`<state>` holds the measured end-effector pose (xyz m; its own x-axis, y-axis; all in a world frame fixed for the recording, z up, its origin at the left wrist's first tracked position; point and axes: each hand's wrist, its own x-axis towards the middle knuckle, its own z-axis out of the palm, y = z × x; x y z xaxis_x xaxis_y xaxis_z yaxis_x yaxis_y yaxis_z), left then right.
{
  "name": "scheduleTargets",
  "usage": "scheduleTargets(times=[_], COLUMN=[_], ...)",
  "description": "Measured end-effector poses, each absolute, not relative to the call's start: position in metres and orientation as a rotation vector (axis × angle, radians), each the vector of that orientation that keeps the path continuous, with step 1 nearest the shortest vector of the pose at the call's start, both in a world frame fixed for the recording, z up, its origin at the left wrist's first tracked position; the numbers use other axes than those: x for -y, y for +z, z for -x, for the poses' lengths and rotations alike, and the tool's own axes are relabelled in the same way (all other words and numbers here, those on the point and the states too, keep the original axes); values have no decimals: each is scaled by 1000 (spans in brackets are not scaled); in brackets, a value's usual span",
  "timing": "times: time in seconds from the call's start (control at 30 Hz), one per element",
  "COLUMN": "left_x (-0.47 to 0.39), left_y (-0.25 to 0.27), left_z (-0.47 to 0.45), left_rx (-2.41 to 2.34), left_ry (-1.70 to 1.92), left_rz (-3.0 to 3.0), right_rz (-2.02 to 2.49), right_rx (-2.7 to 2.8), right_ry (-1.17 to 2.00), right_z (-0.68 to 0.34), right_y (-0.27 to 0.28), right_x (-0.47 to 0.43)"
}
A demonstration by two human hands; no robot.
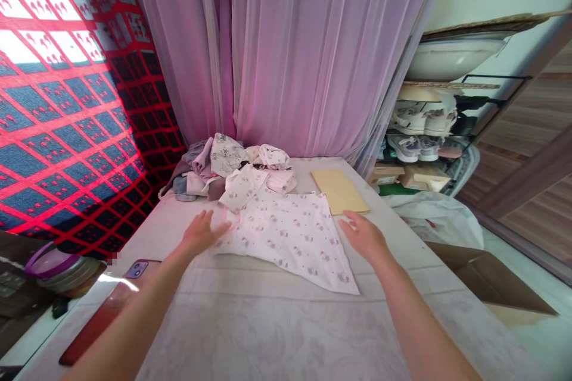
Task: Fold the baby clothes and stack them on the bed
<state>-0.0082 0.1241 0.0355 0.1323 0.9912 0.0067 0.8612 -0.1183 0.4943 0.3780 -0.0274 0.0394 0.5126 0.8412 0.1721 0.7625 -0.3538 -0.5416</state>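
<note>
A white garment [286, 229] with a small pink and grey print lies spread on the pale tablecloth [268, 327], its outline slanting down to the right. My left hand [203, 232] is at the garment's left side, fingers apart; whether the fingertips touch the cloth I cannot tell. Off the garment's right edge is my right hand [363, 237], its fingers loosely spread with nothing in them. Just beyond that hand lies a flat yellow folded sheet or board [342, 190]. Behind the garment sits a heap of crumpled clothes [227, 155] in white, pink, mauve and grey.
A red phone [107, 315] lies at the table's left, partly behind my left forearm. Purple curtains [286, 53] hang behind the table. On the right are a shoe rack [447, 101], a white plastic bag [438, 214] and an open cardboard box [496, 280]. A purple-rimmed tub [67, 274] stands left.
</note>
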Motion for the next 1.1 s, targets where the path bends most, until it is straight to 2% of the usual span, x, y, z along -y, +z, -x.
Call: scheduleTargets(times=[0.07, 0.13, 0.3, 0.53, 0.67, 0.8, 0.97, 1.1], left_x=[-99, -80, -68, -96, -124, -136, -106, -54], left_y=[9, -7, -6, 57, 109, 129, 97, 51], left_z=[29, 41, 32, -25, -49, -46, -21, -6], left_rx=[-1795, -1824, -1712, -1354, -1326, -1371, -1469, -1643], left_ry=[254, 212, 527, 1121, 1164, 1022, 854, 975], left_rz=[-2067, -2100, -2068, -1627, -1562, -1507, -1442, -1648], right_rz=[2143, 2049, 2075, 2132, 2112, 2089, 2234, 2263], right_rx=[1456, 1675, 1871, 1698, 1480, 1412, 1537, 1613], right_ry=[237, 218, 137, -168, -320, -399, -305, -179], right_z=[-360, -341, -316, -332, -349, -355, -348, -340], right_y=[19, 4, -11, 36, 73, 74, 36, 10], right_x=[59, 86, 103, 65, 52, 55, 68, 75])
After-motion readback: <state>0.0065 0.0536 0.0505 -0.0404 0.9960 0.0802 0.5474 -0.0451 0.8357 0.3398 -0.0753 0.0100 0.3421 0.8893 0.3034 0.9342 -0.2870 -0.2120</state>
